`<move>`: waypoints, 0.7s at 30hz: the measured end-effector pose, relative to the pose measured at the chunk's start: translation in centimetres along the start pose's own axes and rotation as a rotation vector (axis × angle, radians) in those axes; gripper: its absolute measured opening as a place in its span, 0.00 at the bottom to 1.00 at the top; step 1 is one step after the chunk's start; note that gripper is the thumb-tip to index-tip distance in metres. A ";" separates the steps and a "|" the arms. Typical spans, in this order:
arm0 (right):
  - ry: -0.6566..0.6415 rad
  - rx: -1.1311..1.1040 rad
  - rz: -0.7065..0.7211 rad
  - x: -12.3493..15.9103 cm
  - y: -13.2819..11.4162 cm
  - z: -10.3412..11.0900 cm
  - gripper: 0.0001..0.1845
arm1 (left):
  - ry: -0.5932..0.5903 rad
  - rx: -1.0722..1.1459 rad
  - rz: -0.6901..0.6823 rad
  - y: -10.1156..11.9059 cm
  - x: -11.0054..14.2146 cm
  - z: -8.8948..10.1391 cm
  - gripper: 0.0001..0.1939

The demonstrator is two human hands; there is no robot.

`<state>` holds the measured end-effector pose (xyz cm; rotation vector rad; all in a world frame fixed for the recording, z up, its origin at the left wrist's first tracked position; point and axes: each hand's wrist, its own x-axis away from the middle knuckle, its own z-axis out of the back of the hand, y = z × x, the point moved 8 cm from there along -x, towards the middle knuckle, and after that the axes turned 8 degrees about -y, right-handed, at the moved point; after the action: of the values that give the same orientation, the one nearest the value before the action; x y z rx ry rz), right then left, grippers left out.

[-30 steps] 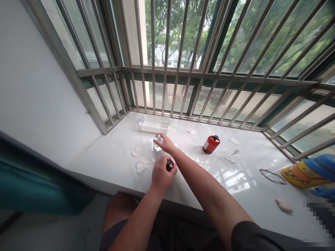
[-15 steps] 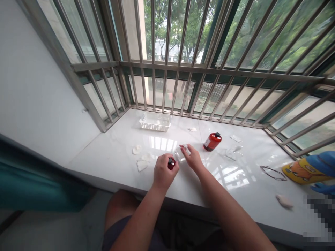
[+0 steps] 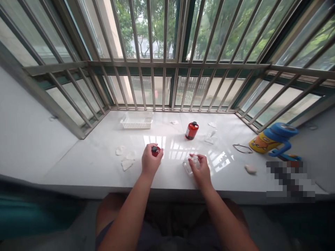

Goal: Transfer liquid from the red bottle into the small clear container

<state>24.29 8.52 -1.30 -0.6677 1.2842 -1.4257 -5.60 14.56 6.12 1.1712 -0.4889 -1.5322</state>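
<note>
The person's left hand (image 3: 150,159) was above the tabletop (image 3: 89,164), a little left of the middle of its front edge. Its fingers were curled around a held red bottle (image 3: 155,152), whose black cap (image 3: 154,149) showed within the curve of the grip. The base of that bottle was hidden, so whether it touched the surface could not be told.

The right hand (image 3: 202,170) was nearer the front edge, just right of the middle. Its thumb and fingers had closed on the upper part of a clear container (image 3: 187,166), the body of which showed to the left of the hand. The two hands were well apart.

Beyond them, toward the far edge and slightly right of its middle, a standing red bottle (image 3: 192,131) was upright, with a black cap of its own and a pale label. A clear item (image 3: 210,137) lay just to its right. Near the far left corner sat a white basket (image 3: 137,121) with perforated sides.

White scraps (image 3: 127,164) were scattered to the left of the left hand. Toward the right edge were a thin dark loop (image 3: 243,149) and, near it, a blue and yellow flask (image 3: 270,138) with a blue handle. A pale lump (image 3: 250,169) lay closer to the front edge. Metal bars (image 3: 163,89) rose along the far edge, before the window.
</note>
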 end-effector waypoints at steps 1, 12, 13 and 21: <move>-0.001 0.007 -0.012 -0.1 0.0 -0.1 0.24 | -0.016 0.000 0.000 0.1 -0.1 -0.1 0.12; -0.039 0.037 0.032 -0.3 0.0 -0.2 0.22 | -0.102 0.061 -0.001 0.0 -0.9 -0.2 0.08; -0.044 0.034 0.027 -0.3 0.0 -0.2 0.23 | -0.095 0.059 0.008 -0.1 -0.9 -0.2 0.09; -0.026 0.011 0.017 -0.4 0.4 -0.3 0.24 | -0.017 0.110 0.085 -0.1 -0.2 0.1 0.22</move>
<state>24.24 9.05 -1.63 -0.6640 1.2583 -1.4056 -5.73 14.71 6.17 1.2066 -0.6332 -1.4589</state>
